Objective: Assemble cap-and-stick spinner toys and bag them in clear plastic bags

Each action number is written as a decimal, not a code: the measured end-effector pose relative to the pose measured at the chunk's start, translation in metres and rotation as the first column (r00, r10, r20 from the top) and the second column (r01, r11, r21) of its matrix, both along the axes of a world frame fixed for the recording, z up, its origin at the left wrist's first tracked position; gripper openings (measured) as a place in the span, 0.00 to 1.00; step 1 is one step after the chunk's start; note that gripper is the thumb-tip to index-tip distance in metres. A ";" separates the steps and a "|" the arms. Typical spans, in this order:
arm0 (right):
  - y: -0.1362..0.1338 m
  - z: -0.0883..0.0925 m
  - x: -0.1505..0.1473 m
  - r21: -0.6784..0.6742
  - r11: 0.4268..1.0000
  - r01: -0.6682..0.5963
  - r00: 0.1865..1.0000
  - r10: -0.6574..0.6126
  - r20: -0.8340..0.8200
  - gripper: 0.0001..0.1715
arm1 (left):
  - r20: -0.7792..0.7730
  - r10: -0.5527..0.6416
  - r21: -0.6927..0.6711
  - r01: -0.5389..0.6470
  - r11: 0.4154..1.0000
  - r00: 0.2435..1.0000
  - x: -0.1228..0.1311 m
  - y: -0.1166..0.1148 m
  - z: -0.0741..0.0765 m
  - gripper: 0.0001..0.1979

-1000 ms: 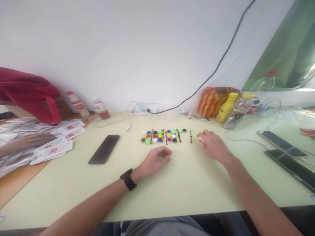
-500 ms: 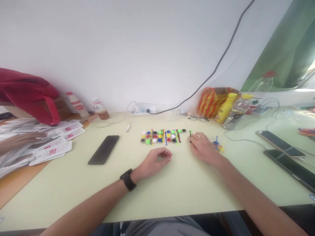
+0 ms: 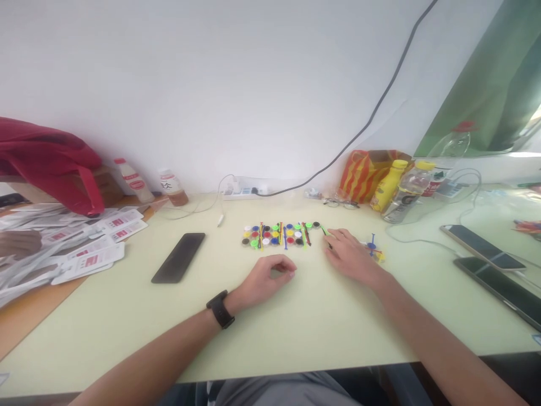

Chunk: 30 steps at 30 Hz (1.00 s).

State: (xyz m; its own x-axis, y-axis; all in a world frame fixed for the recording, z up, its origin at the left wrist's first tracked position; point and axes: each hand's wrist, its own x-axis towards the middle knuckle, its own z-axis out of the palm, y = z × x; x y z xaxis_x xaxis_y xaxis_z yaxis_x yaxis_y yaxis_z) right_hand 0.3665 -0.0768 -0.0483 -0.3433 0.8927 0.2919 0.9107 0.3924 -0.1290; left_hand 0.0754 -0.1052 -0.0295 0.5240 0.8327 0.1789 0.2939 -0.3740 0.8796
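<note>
On the table, colourful small discs (image 3: 265, 242) lie in rows, with thin plastic sticks (image 3: 284, 238) between groups of them. My left hand (image 3: 270, 277) rests in front of the rows, fingers curled and thumb meeting fingertips in a ring, nothing visible inside. My right hand (image 3: 346, 255) is low over the table right of the rows, its fingertips on a small green and black stick (image 3: 325, 231); the fingers partly hide it. Behind that hand lie a blue disc-and-stick piece (image 3: 371, 246) and a yellow piece (image 3: 381, 256), partly covered.
A black phone (image 3: 178, 257) lies on the left; two more phones (image 3: 482, 247) lie at the right. Bottles (image 3: 389, 186), a striped bag (image 3: 357, 175) and glasses (image 3: 341, 203) stand or lie along the wall by a power strip (image 3: 240, 194). Another person's hand (image 3: 19, 243) is among white packets (image 3: 91, 260).
The stick at my right fingertips was upright and black; now it is slanted and shows green. The other person's hand has drawn back left. My left hand keeps its place.
</note>
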 end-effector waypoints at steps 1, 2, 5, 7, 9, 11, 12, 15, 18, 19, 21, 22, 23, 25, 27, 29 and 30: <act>0.001 -0.001 0.001 0.004 1.000 0.002 1.000 -0.002 0.000 0.17 | 0.001 0.002 -0.003 -0.002 1.000 1.000 0.000 0.000 0.000 0.07; 0.001 -0.002 0.002 0.002 1.000 -0.002 1.000 0.002 -0.002 0.17 | 0.002 0.004 -0.005 -0.004 1.000 1.000 0.000 0.000 0.001 0.08; 0.003 -0.004 0.003 -0.016 1.000 -0.001 1.000 0.000 -0.015 0.15 | 0.011 0.001 -0.005 -0.001 1.000 1.000 0.001 -0.001 0.002 0.09; 0.003 -0.004 0.003 -0.024 1.000 0.016 1.000 -0.016 -0.024 0.14 | 0.014 -0.002 0.000 0.002 1.000 1.000 0.001 -0.001 0.002 0.09; 0.003 -0.004 0.002 -0.025 0.999 0.029 0.999 -0.030 -0.029 0.14 | 0.009 -0.001 0.004 0.001 1.000 1.000 0.000 -0.001 0.002 0.09; 0.002 -0.004 0.002 -0.012 0.999 0.052 0.998 -0.053 -0.032 0.15 | 0.003 -0.001 0.006 0.001 1.000 1.000 0.000 -0.001 0.002 0.08; 0.002 -0.005 0.002 -0.004 0.998 0.069 0.997 -0.069 -0.035 0.15 | 0.001 -0.001 0.007 0.001 1.000 1.000 0.000 -0.001 0.002 0.08; 0.003 -0.005 0.002 -0.011 0.996 0.089 0.995 -0.089 -0.044 0.15 | -0.004 -0.002 0.010 0.002 1.000 1.000 0.000 -0.001 0.002 0.08; 0.005 -0.006 0.003 -0.028 0.996 0.080 0.995 -0.082 -0.051 0.15 | -0.010 -0.007 0.010 0.007 1.000 1.000 0.000 -0.001 0.002 0.08; 0.005 -0.006 0.003 -0.023 0.996 0.084 0.995 -0.085 -0.057 0.15 | -0.011 -0.008 0.010 0.009 1.000 1.000 0.000 -0.001 0.001 0.08; 0.006 -0.006 0.002 -0.005 0.996 0.090 0.993 -0.090 -0.075 0.15 | -0.010 -0.011 0.010 0.011 1.000 1.000 0.000 -0.001 0.001 0.08; 0.006 -0.006 0.001 0.003 0.996 0.090 0.992 -0.089 -0.087 0.15 | -0.008 -0.012 0.010 0.012 1.000 1.000 0.000 -0.001 0.001 0.08; 0.005 -0.006 0.001 0.009 0.996 0.089 0.991 -0.087 -0.101 0.15 | -0.006 -0.012 0.010 0.012 1.000 1.000 0.000 -0.001 0.001 0.08; 0.005 -0.005 -0.001 0.022 0.996 0.088 0.986 -0.084 -0.147 0.14 | -0.001 -0.013 0.008 0.013 1.000 1.000 0.000 -0.001 0.001 0.08; 0.006 -0.002 -0.002 0.045 0.996 0.080 0.973 -0.068 -0.222 0.15 | 0.001 -0.014 0.005 0.014 1.000 1.000 0.000 -0.001 0.001 0.08; 0.006 0.001 -0.003 0.080 0.995 0.060 0.948 -0.031 -0.317 0.15 | 0.003 -0.013 0.003 0.013 1.000 1.000 0.000 -0.001 0.001 0.08; 0.006 0.002 -0.004 0.097 0.994 0.048 0.932 -0.009 -0.363 0.16 | 0.005 -0.012 0.004 0.012 1.000 1.000 0.000 -0.001 0.001 0.08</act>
